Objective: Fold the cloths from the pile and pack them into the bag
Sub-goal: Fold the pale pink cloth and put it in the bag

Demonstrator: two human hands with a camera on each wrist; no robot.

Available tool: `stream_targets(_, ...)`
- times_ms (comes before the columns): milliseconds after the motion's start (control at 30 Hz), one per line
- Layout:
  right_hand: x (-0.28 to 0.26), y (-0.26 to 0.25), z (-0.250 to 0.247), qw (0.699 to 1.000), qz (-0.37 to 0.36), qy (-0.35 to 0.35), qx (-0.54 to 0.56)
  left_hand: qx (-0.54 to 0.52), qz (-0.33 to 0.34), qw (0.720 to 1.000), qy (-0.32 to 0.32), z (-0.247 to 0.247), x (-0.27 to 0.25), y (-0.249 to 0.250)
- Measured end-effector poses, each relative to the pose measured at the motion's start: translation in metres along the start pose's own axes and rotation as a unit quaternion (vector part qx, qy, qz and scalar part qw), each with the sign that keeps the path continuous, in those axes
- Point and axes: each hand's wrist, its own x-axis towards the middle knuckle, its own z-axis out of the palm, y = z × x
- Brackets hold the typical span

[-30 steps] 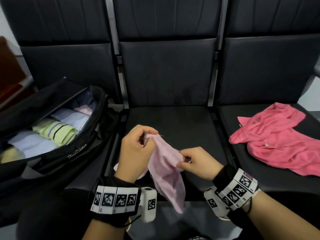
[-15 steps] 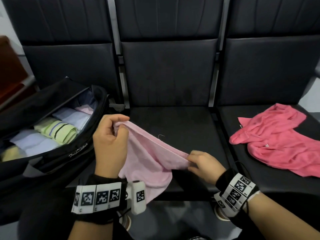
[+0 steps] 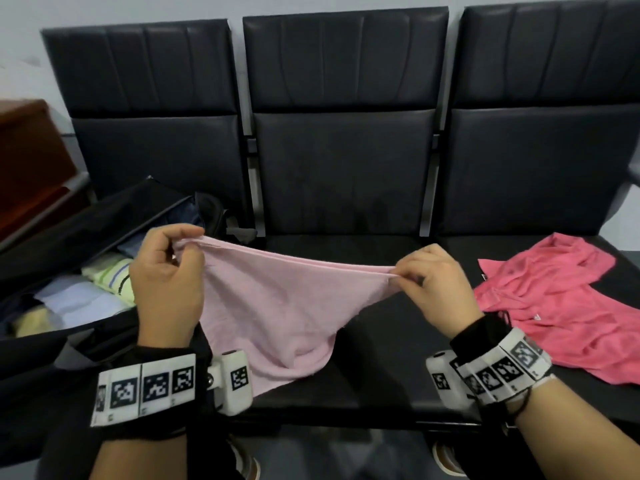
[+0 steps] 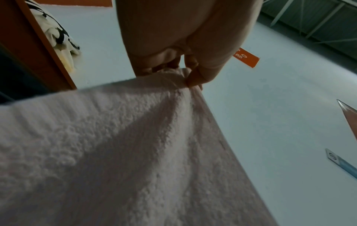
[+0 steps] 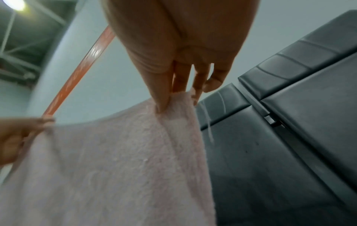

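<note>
A light pink cloth (image 3: 277, 306) hangs stretched between my two hands above the middle seat, its lower part sagging onto the seat's front edge. My left hand (image 3: 183, 251) pinches its left top corner, seen close in the left wrist view as the cloth (image 4: 135, 145) under my left hand (image 4: 185, 73). My right hand (image 3: 405, 275) pinches the right top corner; in the right wrist view the thumb and fingers of that hand (image 5: 173, 99) nip the cloth (image 5: 119, 160). The black bag (image 3: 52, 254) lies unzipped on the left seat with several folded cloths inside.
A darker pink garment (image 3: 554, 306) lies crumpled on the right seat. Black padded chairs (image 3: 343, 168) form a row with tall backrests behind. A brown wooden piece (image 3: 31, 161) stands at the far left. My feet show on the floor below the seat edge.
My hands have moved apart and upward, and the pink cloth has gone from a bunched strip to a wide span between them. The camera view has tilted up.
</note>
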Motion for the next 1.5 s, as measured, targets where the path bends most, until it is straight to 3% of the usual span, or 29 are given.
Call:
stream_targets(133,0.021,-0.005,-0.029,0.986,0.050,0.095,0.128,0.013,0.022,1.000,0.008,-0.004,0.012,0.013)
stream_targets(367,0.027,-0.024,-0.071,0.970,0.061,0.162,0.173,0.023,0.042,0.998,0.035,-0.005,0.019,0.025)
stream_targets(600,0.032,-0.023,-0.078,0.971,0.074,0.142,0.175,0.029,0.020,0.999,0.028,0.000,0.026,0.021)
stream_targets(867,0.074,0.014,-0.038,0.951,0.191,0.117,0.212,0.055,-0.027,0.997,-0.042,0.045,0.051,-0.008)
stream_targets(1067,0.091,0.006,-0.063,0.944,0.121,0.194,0.237,0.005,0.027,0.999,-0.024,0.033,0.083,0.008)
stream_targets(1167,0.074,-0.001,-0.072,0.944,0.097,0.177,0.261,0.007,0.054,0.998,-0.031,0.022,0.078,0.002)
stream_targets(1267,0.042,0.004,-0.059,0.951,0.101,0.137,0.257,0.005,0.040,0.997,-0.063,0.018,0.056,-0.016)
stream_targets(1400,-0.002,0.023,-0.026,0.952,0.149,0.048,0.262,0.015,-0.050,0.989,-0.139,0.016,0.017,-0.048)
stream_targets(1500,-0.028,0.035,-0.006,0.949,0.177,0.009,0.259,0.038,-0.114,0.967,-0.224,0.014,-0.006,-0.062)
